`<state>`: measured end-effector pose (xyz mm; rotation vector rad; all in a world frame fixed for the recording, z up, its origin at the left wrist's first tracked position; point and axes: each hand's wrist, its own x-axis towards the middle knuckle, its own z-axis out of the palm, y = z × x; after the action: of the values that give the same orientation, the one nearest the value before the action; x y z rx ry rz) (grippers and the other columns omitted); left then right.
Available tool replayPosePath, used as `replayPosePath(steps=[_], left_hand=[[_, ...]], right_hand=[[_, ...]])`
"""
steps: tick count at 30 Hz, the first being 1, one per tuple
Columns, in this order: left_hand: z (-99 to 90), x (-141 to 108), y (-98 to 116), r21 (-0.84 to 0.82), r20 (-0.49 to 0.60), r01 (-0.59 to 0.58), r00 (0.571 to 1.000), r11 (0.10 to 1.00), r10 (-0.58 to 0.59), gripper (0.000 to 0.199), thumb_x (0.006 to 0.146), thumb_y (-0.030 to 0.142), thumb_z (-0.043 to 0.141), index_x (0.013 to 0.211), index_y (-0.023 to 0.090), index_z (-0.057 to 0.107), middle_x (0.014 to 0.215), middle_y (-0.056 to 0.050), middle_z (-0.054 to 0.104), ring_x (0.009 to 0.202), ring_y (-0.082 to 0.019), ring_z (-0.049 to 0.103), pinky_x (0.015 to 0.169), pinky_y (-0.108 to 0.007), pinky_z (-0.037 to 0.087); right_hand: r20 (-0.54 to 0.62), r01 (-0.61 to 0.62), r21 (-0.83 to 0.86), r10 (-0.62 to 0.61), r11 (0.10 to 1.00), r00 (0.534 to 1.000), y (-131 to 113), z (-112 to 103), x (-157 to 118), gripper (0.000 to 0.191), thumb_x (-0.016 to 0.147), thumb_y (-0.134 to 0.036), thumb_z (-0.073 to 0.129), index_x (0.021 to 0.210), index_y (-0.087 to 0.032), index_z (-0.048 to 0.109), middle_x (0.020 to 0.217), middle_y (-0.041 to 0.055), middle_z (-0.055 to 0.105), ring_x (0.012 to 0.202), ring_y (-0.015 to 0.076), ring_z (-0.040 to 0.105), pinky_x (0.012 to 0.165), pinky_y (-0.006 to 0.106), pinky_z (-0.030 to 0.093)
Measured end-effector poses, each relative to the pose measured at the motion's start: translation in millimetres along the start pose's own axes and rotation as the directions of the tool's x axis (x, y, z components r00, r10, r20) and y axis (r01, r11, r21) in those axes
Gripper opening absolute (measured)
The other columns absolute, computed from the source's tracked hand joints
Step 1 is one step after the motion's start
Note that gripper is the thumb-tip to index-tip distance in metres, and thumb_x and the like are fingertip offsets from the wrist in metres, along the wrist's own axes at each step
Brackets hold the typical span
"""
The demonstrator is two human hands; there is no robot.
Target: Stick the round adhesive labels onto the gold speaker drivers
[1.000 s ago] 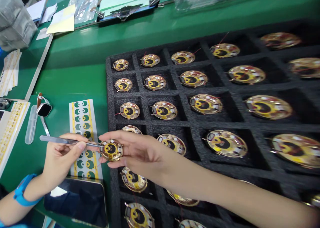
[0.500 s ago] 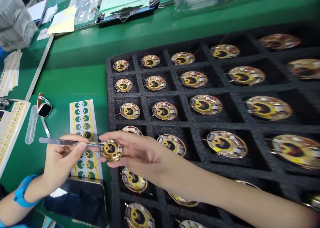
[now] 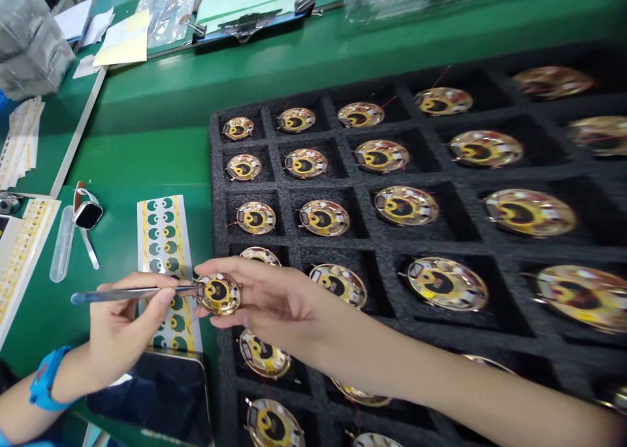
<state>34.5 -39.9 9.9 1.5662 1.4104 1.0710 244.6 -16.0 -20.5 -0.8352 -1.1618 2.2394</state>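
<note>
My left hand (image 3: 128, 323), with a blue band on its wrist, is closed on metal tweezers (image 3: 105, 295). They lie nearly level, tips at the left edge of a round gold watch case (image 3: 218, 294). My right hand (image 3: 279, 297) grips that case by its edge between thumb and fingers. Its upturned side shows a yellow and black disc with small parts around it. Whether the tips pinch anything is too small to tell. Under my left hand lies a sheet of yellow and dark green stickers (image 3: 169, 238), partly covered.
A black foam tray (image 3: 215, 172) holds several similar cases in its compartments, some with thin red wires. A dark-screened phone or tablet (image 3: 161, 395) lies below my left hand. Left are a wristwatch (image 3: 88, 214) and a clear plastic case (image 3: 62, 244). Behind is a clipboard (image 3: 245, 25).
My left hand and the tweezers have shifted slightly; the tweezers' rear end is lower and further left. My right hand holds the watch case almost still.
</note>
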Motion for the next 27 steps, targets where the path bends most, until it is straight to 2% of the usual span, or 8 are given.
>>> replayPosePath(steps=[5,9,12,15,17,18,22,27], left_hand=[[-0.9,-1,4,0.144,0.044,-0.175,0.984,0.974,0.17,0.028,0.075,0.001,0.07,0.087,0.024,0.078,0.083,0.0,0.081,0.071,-0.017,0.077,0.067,-0.021,0.062],[-5.1,-1,9,0.207,0.226,-0.376,0.916,0.903,0.33,0.037,0.073,-0.003,0.068,0.097,0.023,0.077,0.096,-0.005,0.079,0.085,-0.022,0.077,0.079,-0.026,0.063],[-9.1,0,8,0.21,0.364,-0.529,0.823,0.822,0.437,0.039,0.074,-0.004,0.067,0.105,0.019,0.074,0.104,-0.01,0.077,0.095,-0.024,0.075,0.089,-0.03,0.061],[-13.2,0,3,0.2,0.522,-0.695,0.672,0.691,0.525,0.025,0.084,0.003,0.062,0.106,0.013,0.07,0.11,-0.015,0.074,0.107,-0.025,0.07,0.097,-0.036,0.058],[-16.4,-1,-1,0.178,0.555,-0.783,0.58,0.596,0.597,0.018,0.09,0.005,0.054,0.103,0.009,0.067,0.109,-0.017,0.075,0.114,-0.024,0.067,0.098,-0.038,0.058],[-18.2,-2,-3,0.173,0.547,-0.806,0.557,0.567,0.625,0.018,0.093,0.006,0.051,0.101,0.008,0.066,0.107,-0.017,0.076,0.116,-0.023,0.065,0.099,-0.038,0.057],[-24.4,-4,-6,0.186,0.498,-0.811,0.565,0.555,0.658,0.019,0.095,0.007,0.047,0.099,0.01,0.065,0.103,-0.013,0.078,0.121,-0.018,0.062,0.105,-0.034,0.053],[-21.1,2,-6,0.238,0.394,-0.816,0.578,0.528,0.715,0.007,0.092,0.011,0.054,0.093,0.013,0.062,0.092,-0.01,0.079,0.1,-0.017,0.074,0.091,-0.03,0.061]], right_hand=[[-0.008,-0.014,0.021,0.014,1.0,1.0,0,1,0,0.039,0.082,-0.018,0.064,0.119,-0.025,0.056,0.105,0.0021,0.069,0.098,0.0191,0.068,0.093,0.039,0.056],[-0.025,0.047,0.081,-0.046,0.996,0.999,-1,6,2,0.032,0.081,-0.015,0.061,0.112,-0.022,0.055,0.098,-0.0006,0.067,0.093,0.0123,0.068,0.087,0.028,0.056],[-0.079,0.06,0.105,-0.052,0.993,0.996,-3,10,5,0.026,0.079,-0.014,0.063,0.102,-0.022,0.057,0.087,-0.0033,0.064,0.079,0.0087,0.067,0.074,0.021,0.056],[-0.118,0.05,0.093,-0.039,0.994,0.992,-5,12,6,0.018,0.077,-0.013,0.064,0.092,-0.021,0.058,0.076,-0.0048,0.061,0.068,0.0075,0.064,0.063,0.018,0.055],[-0.139,0.061,0.052,-0.053,0.997,0.989,-6,12,6,0.014,0.075,-0.012,0.063,0.085,-0.021,0.059,0.073,-0.0053,0.059,0.063,0.0067,0.063,0.057,0.016,0.053],[-0.151,0.073,0.029,-0.068,0.997,0.986,-6,12,6,0.013,0.075,-0.012,0.063,0.083,-0.021,0.059,0.073,-0.0055,0.058,0.06,0.0061,0.062,0.054,0.016,0.052],[-0.164,0.097,-0.014,-0.098,0.995,0.982,-5,11,4,0.01,0.075,-0.012,0.062,0.078,-0.02,0.058,0.072,-0.0059,0.055,0.053,0.0053,0.06,0.045,0.014,0.047],[-0.086,0.071,0.014,-0.07,0.997,0.994,-6,5,4,0.004,0.084,-0.02,0.06,0.083,-0.019,0.057,0.072,-0.0039,0.059,0.059,0.0068,0.064,0.05,0.015,0.052]])
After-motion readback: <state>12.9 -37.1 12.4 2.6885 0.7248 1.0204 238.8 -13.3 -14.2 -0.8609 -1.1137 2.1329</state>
